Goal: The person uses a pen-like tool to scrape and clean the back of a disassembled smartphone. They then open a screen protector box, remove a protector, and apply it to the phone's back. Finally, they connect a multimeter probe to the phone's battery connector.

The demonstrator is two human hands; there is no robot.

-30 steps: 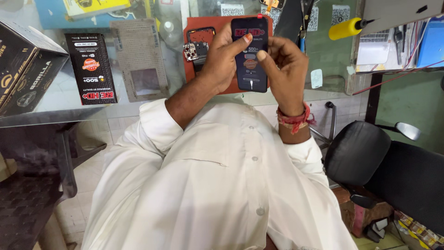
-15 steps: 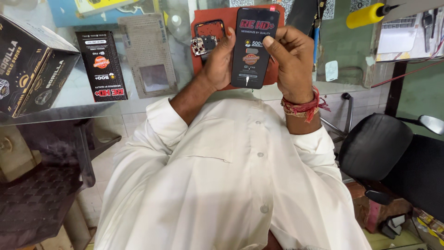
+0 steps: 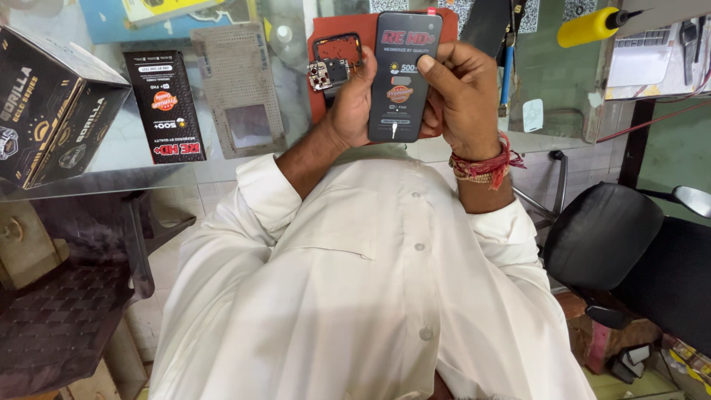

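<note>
1. Black and glossy, the flat phone display panel [image 3: 404, 74] is what we hold in both hands, above the red work mat [image 3: 449, 26] on the glass table [image 3: 133, 159].
2. Its long axis runs away from our body, near upright in the view; the top end points to the far side of the table, the bottom end sits just above our white shirt [image 3: 355, 281].
3. Our left hand [image 3: 354, 100] lies to the left of the panel, fingers closed behind its back and left edge. Our right hand [image 3: 463, 96] clasps the right edge, thumb pressed on the front face near the upper half. Both hands are equally close; each touches the panel.
4. The panel's face carries a printed protective film with red and white markings; we see no cracks.
5. Behind the left hand, on the mat, lies an opened phone frame [image 3: 335, 63] with a camera module showing.
6. Left of it we note a perforated metal sheet [image 3: 238, 89], a slim black package [image 3: 164, 105] and a large black box [image 3: 52, 104].
</note>
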